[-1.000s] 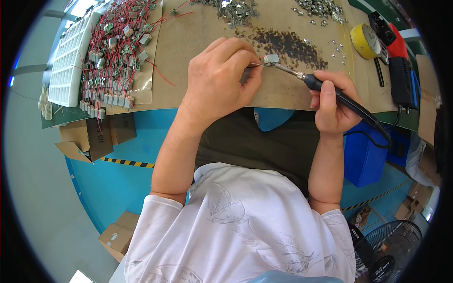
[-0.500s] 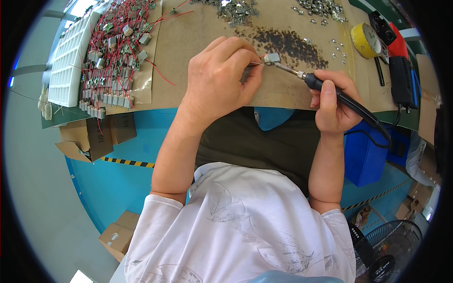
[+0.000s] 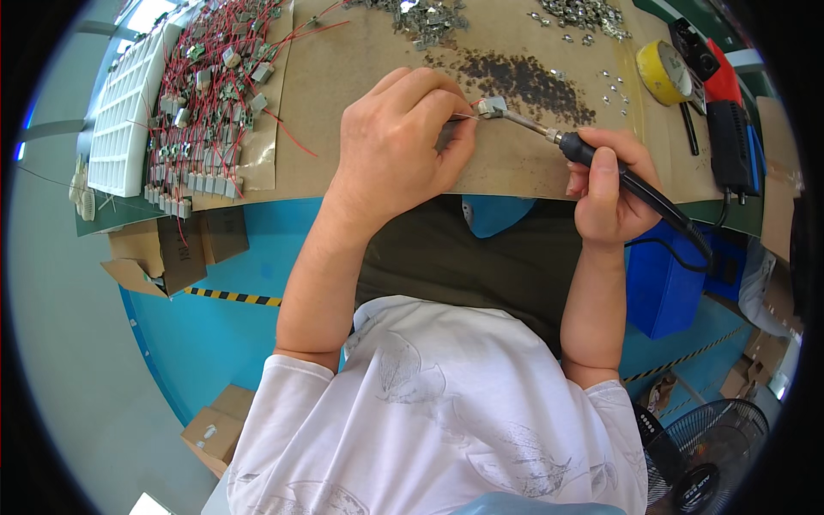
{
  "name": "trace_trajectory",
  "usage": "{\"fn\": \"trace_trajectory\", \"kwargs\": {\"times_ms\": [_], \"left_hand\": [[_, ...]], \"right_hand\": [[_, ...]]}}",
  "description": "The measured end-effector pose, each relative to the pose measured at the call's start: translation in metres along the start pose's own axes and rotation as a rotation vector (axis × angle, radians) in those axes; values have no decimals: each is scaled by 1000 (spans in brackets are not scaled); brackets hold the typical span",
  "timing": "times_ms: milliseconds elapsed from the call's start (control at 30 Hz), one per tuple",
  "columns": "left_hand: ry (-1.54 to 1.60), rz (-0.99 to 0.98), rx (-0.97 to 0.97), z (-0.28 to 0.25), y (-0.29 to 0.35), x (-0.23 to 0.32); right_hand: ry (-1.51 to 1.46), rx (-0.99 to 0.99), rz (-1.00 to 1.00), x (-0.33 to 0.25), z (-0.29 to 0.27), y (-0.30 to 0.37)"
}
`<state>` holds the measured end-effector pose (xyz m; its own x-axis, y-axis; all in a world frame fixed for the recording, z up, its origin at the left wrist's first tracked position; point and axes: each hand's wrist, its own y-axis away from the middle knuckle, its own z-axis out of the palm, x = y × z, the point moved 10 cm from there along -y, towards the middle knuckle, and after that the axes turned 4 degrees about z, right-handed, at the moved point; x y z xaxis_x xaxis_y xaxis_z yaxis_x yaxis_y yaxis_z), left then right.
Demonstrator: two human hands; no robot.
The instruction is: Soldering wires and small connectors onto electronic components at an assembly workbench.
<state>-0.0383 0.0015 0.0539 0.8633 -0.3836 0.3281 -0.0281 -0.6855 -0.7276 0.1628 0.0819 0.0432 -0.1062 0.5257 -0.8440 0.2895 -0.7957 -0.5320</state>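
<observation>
My left hand [image 3: 403,142] rests on the brown work surface [image 3: 360,69] and pinches a thin wire against a small grey metal part [image 3: 492,107]. My right hand [image 3: 608,184] grips the black handle of a soldering iron [image 3: 601,163]. The iron's metal tip touches the small part from the right. A black cord runs from the iron's handle down to the right. A dark scorched patch [image 3: 524,81] marks the surface just behind the part.
Many small parts with red wires [image 3: 210,94] lie at the left beside a white grid tray [image 3: 120,129]. Piles of loose metal pieces [image 3: 584,13] lie at the back. A yellow tape roll [image 3: 663,73] and a red-black tool [image 3: 721,112] sit at the right. Cardboard boxes [image 3: 172,249] stand below.
</observation>
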Motion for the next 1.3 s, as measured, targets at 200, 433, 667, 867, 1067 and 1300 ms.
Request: {"fn": "trace_trajectory", "kwargs": {"times_ms": [200, 433, 667, 867, 1067, 1300], "left_hand": [[14, -15, -23, 1, -2, 2], [13, -31, -27, 1, -1, 2], [19, -51, -44, -3, -2, 1], [29, -43, -26, -3, -3, 2], [32, -32, -20, -2, -4, 3], [29, -40, -36, -3, -1, 3]], "right_hand": [[-9, 11, 6, 0, -3, -1], [18, 130, 115, 9, -26, -12], [1002, 264, -385, -26, -78, -40], [1077, 175, -334, -11, -74, -37], [817, 114, -379, -17, -38, -37], [480, -24, -181, -1, 15, -41]]}}
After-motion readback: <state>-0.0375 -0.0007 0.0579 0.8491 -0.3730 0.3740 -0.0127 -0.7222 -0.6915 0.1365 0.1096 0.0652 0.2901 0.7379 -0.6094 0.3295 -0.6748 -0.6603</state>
